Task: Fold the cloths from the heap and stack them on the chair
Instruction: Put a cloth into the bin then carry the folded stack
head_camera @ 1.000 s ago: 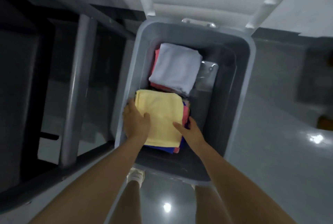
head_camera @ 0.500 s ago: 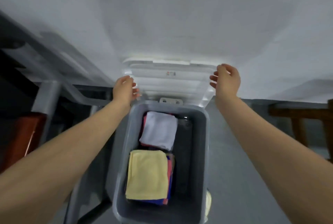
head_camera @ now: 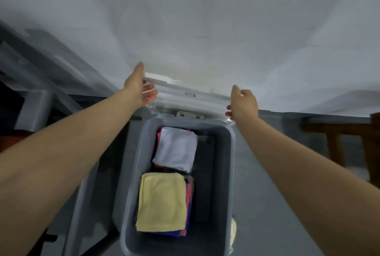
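Note:
A grey plastic bin [head_camera: 231, 153] stands on the floor below me. Inside it lie two stacks of folded cloths: a white cloth [head_camera: 176, 148] tops the far stack, a yellow cloth [head_camera: 162, 202] tops the near one, with pink and blue cloths [head_camera: 188, 204] under it. Behind the bin a white lid [head_camera: 185, 93] leans at the wall. My left hand [head_camera: 137, 87] holds the lid's left corner between thumb and fingers. My right hand [head_camera: 243, 101] grips its right edge with curled fingers.
A white wall fills the upper view. A grey metal frame [head_camera: 35, 103] stands at the left, close to the bin. Dark wooden furniture [head_camera: 339, 132] stands at the right on the grey floor. A pale shoe [head_camera: 233, 233] shows beside the bin's near right corner.
Both hands left the yellow cloth in the bin and rose to the white lid. Since half a second ago the lid's left corner has come up and the lid sits tilted.

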Demonstrator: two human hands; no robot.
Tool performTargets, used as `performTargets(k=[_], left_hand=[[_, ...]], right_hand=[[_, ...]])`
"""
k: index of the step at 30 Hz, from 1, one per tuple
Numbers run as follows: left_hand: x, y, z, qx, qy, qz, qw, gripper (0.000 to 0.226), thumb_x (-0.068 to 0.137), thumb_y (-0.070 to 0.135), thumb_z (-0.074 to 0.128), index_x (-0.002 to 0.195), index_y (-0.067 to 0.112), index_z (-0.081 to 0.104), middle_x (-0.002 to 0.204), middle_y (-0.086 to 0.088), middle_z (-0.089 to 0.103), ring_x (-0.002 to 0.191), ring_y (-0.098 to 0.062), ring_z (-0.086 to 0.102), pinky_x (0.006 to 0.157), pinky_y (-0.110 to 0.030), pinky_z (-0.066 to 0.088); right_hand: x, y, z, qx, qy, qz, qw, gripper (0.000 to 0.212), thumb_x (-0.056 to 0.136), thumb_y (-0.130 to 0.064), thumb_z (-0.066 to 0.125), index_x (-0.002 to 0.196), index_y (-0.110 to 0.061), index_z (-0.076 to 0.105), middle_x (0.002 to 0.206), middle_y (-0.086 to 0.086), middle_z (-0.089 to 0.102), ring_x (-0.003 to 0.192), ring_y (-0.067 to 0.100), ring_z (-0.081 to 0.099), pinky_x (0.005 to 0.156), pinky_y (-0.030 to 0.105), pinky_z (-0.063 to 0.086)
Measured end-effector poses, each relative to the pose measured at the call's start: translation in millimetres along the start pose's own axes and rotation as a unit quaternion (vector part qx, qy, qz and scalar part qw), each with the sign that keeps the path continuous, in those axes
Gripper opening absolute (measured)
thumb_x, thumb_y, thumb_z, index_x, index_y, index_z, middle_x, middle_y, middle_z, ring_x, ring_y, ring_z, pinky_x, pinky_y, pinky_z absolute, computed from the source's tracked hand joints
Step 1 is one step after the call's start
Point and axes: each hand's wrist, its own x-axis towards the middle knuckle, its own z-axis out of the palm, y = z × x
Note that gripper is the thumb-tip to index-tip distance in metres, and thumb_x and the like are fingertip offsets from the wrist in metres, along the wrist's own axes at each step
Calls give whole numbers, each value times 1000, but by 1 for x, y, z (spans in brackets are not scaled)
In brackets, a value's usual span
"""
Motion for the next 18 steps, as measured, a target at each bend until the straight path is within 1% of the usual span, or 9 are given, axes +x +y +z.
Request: performTargets(k=[2,4,6,9,11,13,15,16,18], left_hand=[[-1,2,-5,-45,15,-21,999,46,89,53,60,117,18,49,102,-7,59,88,-22,64,58,-29,55],[-4,6,-8,-70,30,-20,997,36,88,40,68,115,21,53,103,-7,60,94,-20,65,52,-26,57],[-5,16,-5,-93,32,-12,995,24,90,24,67,110,15,57,99,-8,60,89,-19,65,47,-24,56],[-7,29,-1,-71,33,-15,997,8,94,8,57,88,5,52,89,-10,57,72,-17,59,51,-26,56],[-12,26,-6,-34,27,-26,999,13,92,9,60,83,8,50,82,-7,52,68,-15,54,46,-24,53],[-21,7,-18,-12,27,-36,999,18,92,10,60,78,12,49,78,-5,50,64,-13,51,33,-17,42],[-36,-24,-32,2,45,-47,998,14,91,10,59,81,12,50,80,-5,52,63,-12,50,31,-13,38],[-46,-44,-41,-4,54,-57,997,8,90,11,61,88,11,53,83,-6,54,64,-13,51,31,-14,40],[-70,-83,-61,-27,61,-75,995,25,87,12,66,109,10,55,99,-8,60,74,-17,56,35,-19,45]], right_hand=[[-9,6,2,93,27,44,994,21,94,-35,46,103,-18,53,100,9,61,62,20,63,73,36,58],[-14,7,2,193,32,81,977,8,93,-17,49,85,-14,51,92,8,58,60,16,61,79,34,59],[-20,5,1,246,17,100,964,20,93,-4,49,76,-14,43,82,6,50,63,16,55,79,32,57],[-29,2,1,219,44,112,968,19,95,-7,46,77,-10,44,77,5,46,64,16,44,60,18,46],[-43,4,-1,238,90,109,961,8,94,-9,46,86,-10,50,72,2,44,60,14,39,48,17,35],[-63,10,-6,286,92,112,947,11,89,-7,49,89,-16,55,75,1,48,63,14,43,55,22,40],[-83,26,-12,317,80,100,940,29,88,-7,54,113,-20,61,100,1,57,77,16,53,76,30,53],[-94,37,-15,311,82,99,942,45,89,-10,57,132,-23,53,119,1,55,91,18,57,90,37,53],[-118,61,-17,261,110,102,954,72,88,-16,60,151,-28,28,144,0,42,115,25,54,101,46,48]])
